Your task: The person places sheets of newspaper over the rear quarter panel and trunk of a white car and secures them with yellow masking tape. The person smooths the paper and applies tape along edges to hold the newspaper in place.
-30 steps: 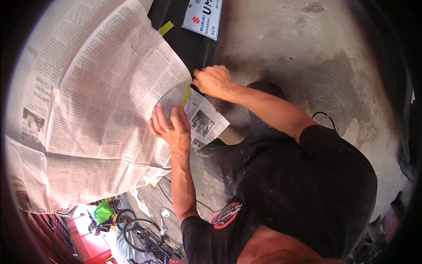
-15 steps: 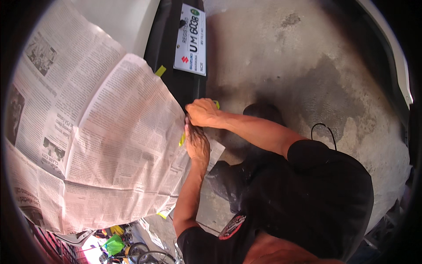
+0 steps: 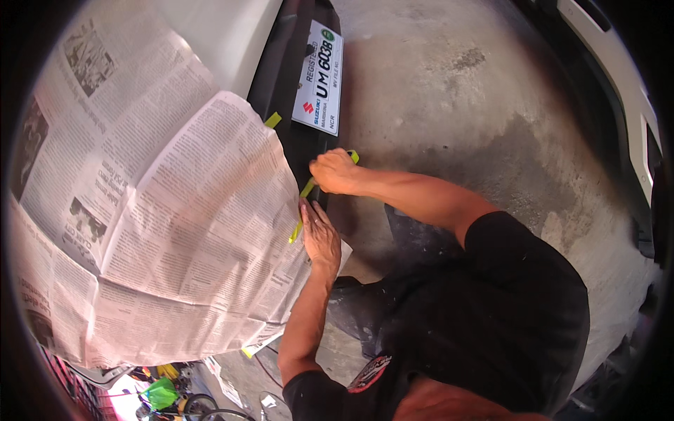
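Observation:
A strip of yellow-green masking tape (image 3: 295,231) runs along the right edge of a newspaper sheet (image 3: 203,189) and up toward my right hand. My left hand (image 3: 321,235) lies flat with fingers stretched out, pressing beside the strip where the paper meets a black bumper (image 3: 281,88). Just above it, my right hand (image 3: 335,172) is closed round a roll of the same tape (image 3: 353,156), whose edge shows past the knuckles. Between the two hands the strip is drawn out over the bumper.
Another bit of tape (image 3: 272,120) holds the paper's upper corner. A white licence plate (image 3: 319,77) is on the bumper, beside a pale body panel (image 3: 210,35). Stained concrete floor (image 3: 449,91) lies to the right; a green bag (image 3: 160,393) and wheels are at the lower left.
My right hand has moved up and apart from my left, and a length of tape now shows between them. My left hand's fingers lie flatter along the paper's edge.

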`<state>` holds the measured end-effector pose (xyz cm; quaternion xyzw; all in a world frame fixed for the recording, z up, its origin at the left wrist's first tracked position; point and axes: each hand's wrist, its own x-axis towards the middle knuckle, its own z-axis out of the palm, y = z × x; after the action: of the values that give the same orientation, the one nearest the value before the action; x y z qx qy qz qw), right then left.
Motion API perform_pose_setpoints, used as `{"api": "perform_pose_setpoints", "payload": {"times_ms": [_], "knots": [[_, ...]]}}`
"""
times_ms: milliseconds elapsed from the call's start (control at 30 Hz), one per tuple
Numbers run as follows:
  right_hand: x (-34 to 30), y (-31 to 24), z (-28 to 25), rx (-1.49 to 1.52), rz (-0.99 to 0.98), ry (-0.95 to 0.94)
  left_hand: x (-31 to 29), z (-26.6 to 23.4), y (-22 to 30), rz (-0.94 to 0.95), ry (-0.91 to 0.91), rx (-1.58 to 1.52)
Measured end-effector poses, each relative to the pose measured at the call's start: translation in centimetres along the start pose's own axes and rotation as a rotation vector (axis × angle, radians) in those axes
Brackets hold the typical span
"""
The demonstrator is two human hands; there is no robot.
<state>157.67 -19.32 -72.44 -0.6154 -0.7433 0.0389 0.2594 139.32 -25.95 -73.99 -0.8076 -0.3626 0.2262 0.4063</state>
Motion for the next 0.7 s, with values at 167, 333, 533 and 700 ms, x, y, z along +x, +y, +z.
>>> {"api": "perform_pose_setpoints", "payload": {"times_ms": [167, 333, 533, 700], "knots": [[1.4, -0.2, 0.2, -0.051, 0.073, -0.026, 2.4, 0.6, 0.9, -0.064, 0.098, -0.23], [1.3, -1.0, 0.5, 0.131, 0.143, -0.114, 5.0, 0.6, 1.1, -0.123, 0.031, -0.269], [-0.5, 1.0, 2.3, 0.213, -0.136, 0.03, 5.7, 3.1, 3.6, -0.19, 0.071, -0.324], [-4.8, 1.5, 3.0, 0.116, -0.621, 0.448, 7.5, 1.1, 3.8, -0.092, 0.098, -0.36]]}}
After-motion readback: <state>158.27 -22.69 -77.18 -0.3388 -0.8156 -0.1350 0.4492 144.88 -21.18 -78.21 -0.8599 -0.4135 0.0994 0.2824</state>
